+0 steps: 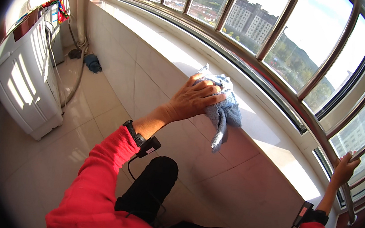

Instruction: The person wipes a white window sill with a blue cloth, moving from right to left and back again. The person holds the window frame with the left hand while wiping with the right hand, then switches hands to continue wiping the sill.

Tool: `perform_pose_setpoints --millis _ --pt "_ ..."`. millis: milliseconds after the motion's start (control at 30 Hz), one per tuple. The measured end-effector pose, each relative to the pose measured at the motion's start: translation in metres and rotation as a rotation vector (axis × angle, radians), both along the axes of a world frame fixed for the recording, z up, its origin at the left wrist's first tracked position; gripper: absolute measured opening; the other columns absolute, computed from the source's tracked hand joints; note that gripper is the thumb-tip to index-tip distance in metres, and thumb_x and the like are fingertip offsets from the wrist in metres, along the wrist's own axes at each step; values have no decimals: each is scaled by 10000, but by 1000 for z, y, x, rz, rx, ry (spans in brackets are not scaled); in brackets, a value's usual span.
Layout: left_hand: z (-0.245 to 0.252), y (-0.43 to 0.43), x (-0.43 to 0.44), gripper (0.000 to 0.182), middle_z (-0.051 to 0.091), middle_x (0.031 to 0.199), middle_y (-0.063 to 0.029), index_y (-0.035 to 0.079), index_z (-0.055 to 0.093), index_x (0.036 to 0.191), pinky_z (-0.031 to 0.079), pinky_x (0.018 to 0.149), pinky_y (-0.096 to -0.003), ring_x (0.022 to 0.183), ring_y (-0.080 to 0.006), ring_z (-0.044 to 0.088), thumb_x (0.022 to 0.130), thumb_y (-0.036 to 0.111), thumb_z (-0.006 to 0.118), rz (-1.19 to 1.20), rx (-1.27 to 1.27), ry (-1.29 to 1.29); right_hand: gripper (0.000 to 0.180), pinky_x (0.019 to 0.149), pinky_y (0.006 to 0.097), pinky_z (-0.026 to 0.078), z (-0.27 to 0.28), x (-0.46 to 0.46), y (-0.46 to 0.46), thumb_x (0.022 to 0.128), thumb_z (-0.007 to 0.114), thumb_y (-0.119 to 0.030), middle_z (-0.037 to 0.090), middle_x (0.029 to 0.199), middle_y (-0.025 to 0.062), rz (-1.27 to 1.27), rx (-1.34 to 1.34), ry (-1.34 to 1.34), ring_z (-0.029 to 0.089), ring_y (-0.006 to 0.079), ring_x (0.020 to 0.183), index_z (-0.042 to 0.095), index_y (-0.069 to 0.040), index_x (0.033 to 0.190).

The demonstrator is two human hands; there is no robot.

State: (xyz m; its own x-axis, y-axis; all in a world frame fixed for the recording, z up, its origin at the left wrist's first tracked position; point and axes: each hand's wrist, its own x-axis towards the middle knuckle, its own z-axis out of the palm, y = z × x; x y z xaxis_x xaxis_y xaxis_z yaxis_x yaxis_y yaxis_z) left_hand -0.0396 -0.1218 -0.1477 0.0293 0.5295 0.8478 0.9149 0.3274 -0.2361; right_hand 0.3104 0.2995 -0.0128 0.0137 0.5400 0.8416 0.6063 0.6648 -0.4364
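My left hand [197, 97] presses down on a bunched light-blue cloth [224, 108], its fingers curled over the top. The cloth lies on the white window sill [267, 133], and one end hangs over the sill's front edge. Far to the right, my right hand [345, 168] is closed around a metal bar of the window guard rail [303, 106]. A black strap is on each wrist, with a small black device and a cable close by.
A white washing machine [26, 74] stands at the left, with hoses beside it. A dark-blue cloth item [92, 63] lies on the tiled floor [81, 126] in the corner. Metal guard bars run along the window above the sill; the tiled wall [176, 113] drops below it.
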Motion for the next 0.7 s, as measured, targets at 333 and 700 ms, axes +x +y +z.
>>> perform_pose_setpoints --millis 333,700 --pt "5 -50 -57 482 556 1239 -5 201 521 1256 268 1108 -420 1219 -195 488 803 201 686 62 -70 -61 447 673 379 575 -2 4 7 972 474 -405 677 978 153 42 39 -6 703 287 806 467 -56 1251" --pt "7 -82 -82 685 528 1291 -4 201 474 1325 201 1144 -449 1266 -215 438 709 142 768 186 -129 -210 441 696 387 575 -2 -2 -2 966 473 -389 658 1093 178 17 55 -3 705 303 827 457 -61 1260"
